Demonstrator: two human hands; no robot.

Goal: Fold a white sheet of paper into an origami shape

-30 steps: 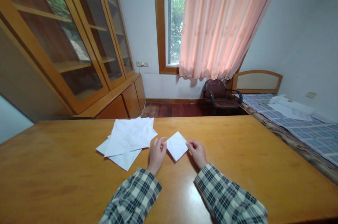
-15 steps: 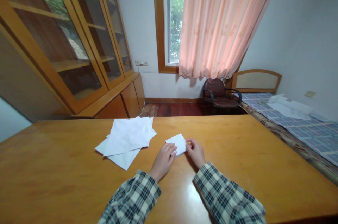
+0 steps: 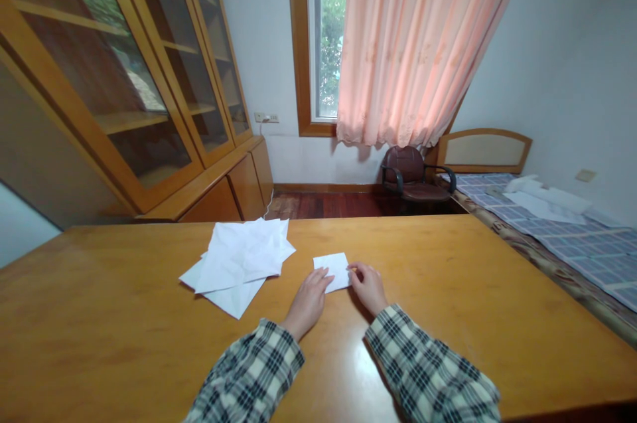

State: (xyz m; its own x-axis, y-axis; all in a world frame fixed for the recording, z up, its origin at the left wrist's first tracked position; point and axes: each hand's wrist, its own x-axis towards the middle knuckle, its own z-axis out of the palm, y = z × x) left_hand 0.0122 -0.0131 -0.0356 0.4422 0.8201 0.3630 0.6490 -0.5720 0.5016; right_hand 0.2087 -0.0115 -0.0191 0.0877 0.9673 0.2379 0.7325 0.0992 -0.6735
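A small folded piece of white paper (image 3: pixel 336 265) lies on the wooden table, roughly square in shape. My left hand (image 3: pixel 309 293) holds its lower left side, with fingers and thumb on the paper. At the opposite edge, my right hand (image 3: pixel 367 285) has its fingers bent and closed on the paper's right side. The fingertips of that hand partly hide the edge. Left of my hands rests a loose pile of creased white sheets (image 3: pixel 243 253), overlapping at different angles.
The wide wooden table (image 3: pixel 114 330) spans the foreground. Beyond it stand a glass-door cabinet (image 3: pixel 199 177) on the left and a brown armchair (image 3: pixel 413 174) near the curtain (image 3: pixel 418 44). A bed (image 3: pixel 562 230) with a checked cover is on the right.
The folded paper has turned slightly between my hands, so its far edge now runs nearly level. Both hands stay almost in place. The pile of sheets has not moved.
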